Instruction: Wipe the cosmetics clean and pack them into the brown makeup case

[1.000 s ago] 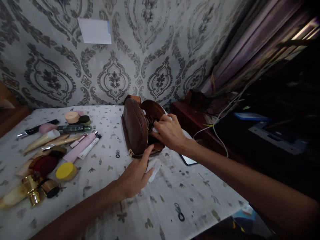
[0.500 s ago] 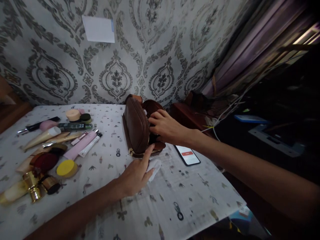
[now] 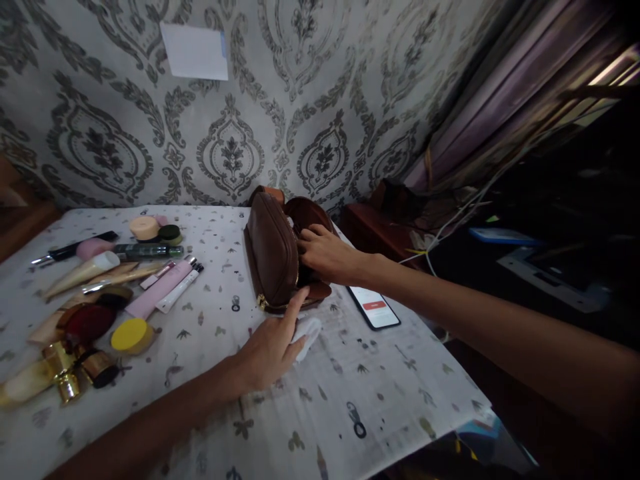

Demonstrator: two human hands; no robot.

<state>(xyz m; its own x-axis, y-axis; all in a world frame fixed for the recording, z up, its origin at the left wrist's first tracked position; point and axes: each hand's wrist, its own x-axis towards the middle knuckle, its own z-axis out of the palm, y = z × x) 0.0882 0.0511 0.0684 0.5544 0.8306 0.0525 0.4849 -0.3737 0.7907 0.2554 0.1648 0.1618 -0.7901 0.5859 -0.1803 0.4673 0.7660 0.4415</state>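
Observation:
A brown leather bag (image 3: 273, 250) with a gold zipper stands unzipped near the wall. At its opening, my right hand (image 3: 327, 253) reaches in with bent, closed fingers. The fingertips are hidden inside, and so is whatever they hold. Just in front of the bag, my left hand (image 3: 273, 350) holds a crumpled white tissue (image 3: 306, 337) between thumb and palm. Its index finger points up and touches the lower edge of the bag opening. A phone (image 3: 375, 308) with a lit screen lies to the right of the bag, below my right wrist.
Cosmetics lie spread on the left of the patterned white cloth (image 3: 210, 373): a yellow round container (image 3: 132, 335), a pink tube (image 3: 159, 290), a dark red compact (image 3: 87, 325) and gold-capped bottles (image 3: 67, 383). The patterned wall rises behind. Cables (image 3: 453, 230) hang on the right.
My right hand has sunk slightly deeper into the bag opening, its fingers less visible. My left hand keeps its place with the tissue. The view has shifted a little.

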